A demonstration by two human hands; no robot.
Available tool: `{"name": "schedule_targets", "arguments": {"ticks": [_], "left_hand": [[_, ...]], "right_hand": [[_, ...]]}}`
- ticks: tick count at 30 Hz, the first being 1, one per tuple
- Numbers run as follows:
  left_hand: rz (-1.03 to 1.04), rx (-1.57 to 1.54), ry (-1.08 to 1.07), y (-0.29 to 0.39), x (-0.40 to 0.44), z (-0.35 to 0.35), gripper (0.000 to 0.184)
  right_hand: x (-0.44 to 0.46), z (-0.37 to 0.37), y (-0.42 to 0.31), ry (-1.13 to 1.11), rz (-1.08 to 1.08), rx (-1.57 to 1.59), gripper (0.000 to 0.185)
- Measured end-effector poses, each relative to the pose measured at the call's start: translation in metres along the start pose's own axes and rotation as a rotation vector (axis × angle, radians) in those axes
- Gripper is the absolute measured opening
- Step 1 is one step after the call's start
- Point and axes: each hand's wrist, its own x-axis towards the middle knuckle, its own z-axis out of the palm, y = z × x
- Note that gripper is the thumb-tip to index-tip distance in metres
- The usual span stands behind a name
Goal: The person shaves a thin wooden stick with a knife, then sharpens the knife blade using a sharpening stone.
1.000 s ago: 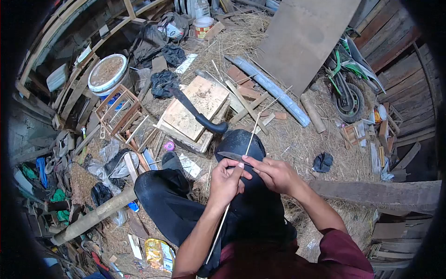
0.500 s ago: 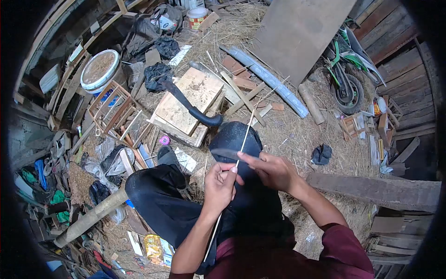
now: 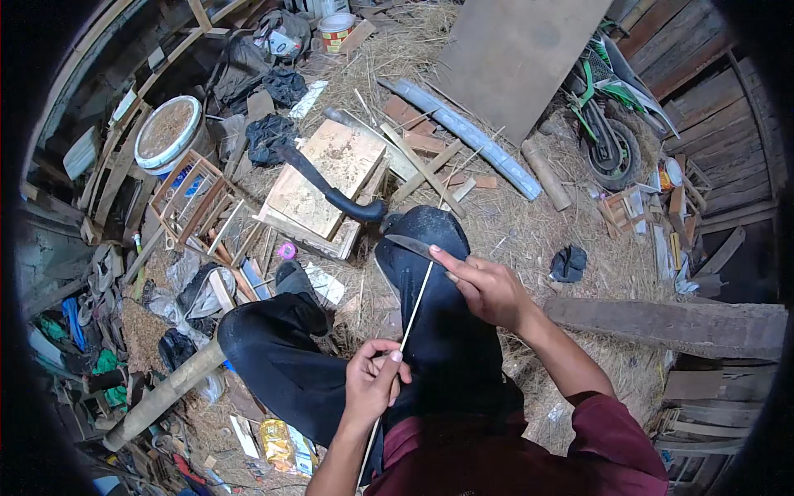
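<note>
My left hand [image 3: 374, 382] is closed around a thin, pale wooden strip [image 3: 419, 299]. The strip runs up over my right thigh and back past my wrist toward my body. A knife [image 3: 408, 245] is in my right hand [image 3: 488, 291], with the index finger stretched along the blade and the handle hidden in the palm. Its dark blade lies across the upper end of the strip, above my knee; whether they touch I cannot tell.
Ahead stands a wooden block [image 3: 327, 178] with a black-handled machete [image 3: 331, 192] on it. A wooden frame [image 3: 194, 198] and a white bucket [image 3: 169, 136] are left. To the right lie a thick beam [image 3: 670, 331] and a green motorbike [image 3: 608, 124]. Straw covers the floor.
My left hand has drawn back toward my body with the strip, away from the knife. The strip's upper end now sits by the blade instead of reaching far past it.
</note>
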Motion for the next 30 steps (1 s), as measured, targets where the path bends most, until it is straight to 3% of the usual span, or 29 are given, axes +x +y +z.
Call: {"name": "schedule_targets", "arguments": {"ticks": [3,6,15,21,30], "left_hand": [[0.029,-0.013,-0.028,0.005,0.018,0.011,0.014],[0.054,-0.001,-0.038,0.01,0.04,0.022,0.014],[0.005,0.003,-0.043,-0.009,0.0,0.006,0.016],[0.061,0.012,-0.046,0.009,0.037,0.022,0.016],[0.029,0.041,-0.038,-0.003,0.009,0.009,0.017]], "right_hand": [[-0.002,-0.009,-0.002,-0.166,-0.096,-0.077,0.053],[0.001,-0.011,-0.006,-0.18,-0.024,-0.104,0.052],[-0.002,0.0,0.013,0.01,0.038,-0.024,0.051],[-0.004,-0.015,-0.009,-0.225,0.014,-0.111,0.051],[-0.003,0.002,0.018,0.021,0.022,-0.028,0.051]]}}
